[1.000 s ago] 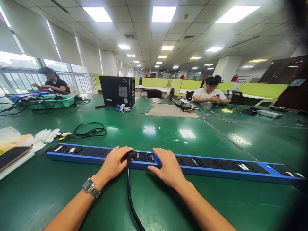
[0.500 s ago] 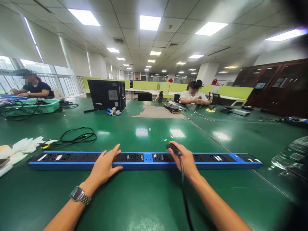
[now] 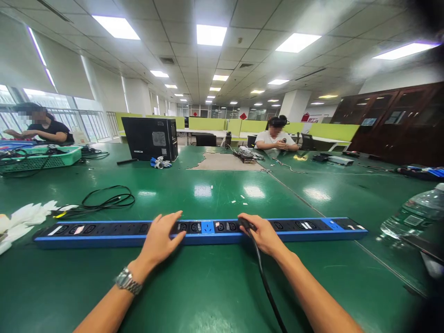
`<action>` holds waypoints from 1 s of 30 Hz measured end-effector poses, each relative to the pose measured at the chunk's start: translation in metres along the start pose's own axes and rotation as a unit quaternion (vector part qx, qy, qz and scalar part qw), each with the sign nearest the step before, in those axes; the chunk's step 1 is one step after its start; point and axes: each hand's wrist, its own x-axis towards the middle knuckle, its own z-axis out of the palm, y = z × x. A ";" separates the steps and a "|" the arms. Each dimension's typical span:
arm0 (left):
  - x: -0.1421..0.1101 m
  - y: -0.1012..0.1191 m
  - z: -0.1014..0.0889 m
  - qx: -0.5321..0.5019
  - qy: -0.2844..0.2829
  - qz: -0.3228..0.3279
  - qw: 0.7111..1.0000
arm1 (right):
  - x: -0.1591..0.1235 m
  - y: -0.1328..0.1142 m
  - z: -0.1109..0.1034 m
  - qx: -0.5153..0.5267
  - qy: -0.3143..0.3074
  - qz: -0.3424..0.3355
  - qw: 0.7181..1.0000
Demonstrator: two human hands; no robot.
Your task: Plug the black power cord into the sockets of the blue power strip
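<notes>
A long blue-and-black power strip (image 3: 215, 238) lies crosswise in front of me, with rows of sockets along its top. My left hand (image 3: 161, 238) rests over it left of the middle, thumb and fingers apart, holding nothing. On the right of the middle blue socket, my right hand (image 3: 265, 235) grips a black power plug (image 3: 245, 225) between thumb and fingers. The plug is at the sockets, but its front end is hidden, so I cannot tell if it sits in one. Its black cable (image 3: 265, 280) runs down towards me.
A coiled black cable (image 3: 109, 200) and white gloves (image 3: 29, 219) lie to the left; a plastic bottle (image 3: 412, 212) is at the right. Farther back are a black computer case (image 3: 150, 138), a green basket (image 3: 64, 158) and two seated people.
My right hand has lowered the plug to the strip's sockets and moved slightly left. My left hand has slid a little right along the strip. The view has turned slightly right.
</notes>
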 end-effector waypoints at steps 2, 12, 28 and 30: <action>0.007 0.027 0.016 -0.028 0.004 0.053 0.998 | -0.002 0.002 0.003 0.004 0.004 -0.002 1.000; 0.056 0.136 0.103 -0.119 -0.029 0.060 0.991 | -0.017 0.019 0.008 -0.067 0.020 0.020 0.997; 0.017 0.048 0.038 -0.069 0.006 -0.003 0.998 | -0.017 0.004 0.032 -0.112 0.179 0.071 0.975; 0.017 0.049 0.039 -0.058 -0.007 0.013 0.998 | -0.017 -0.003 0.035 -0.107 0.187 0.064 0.974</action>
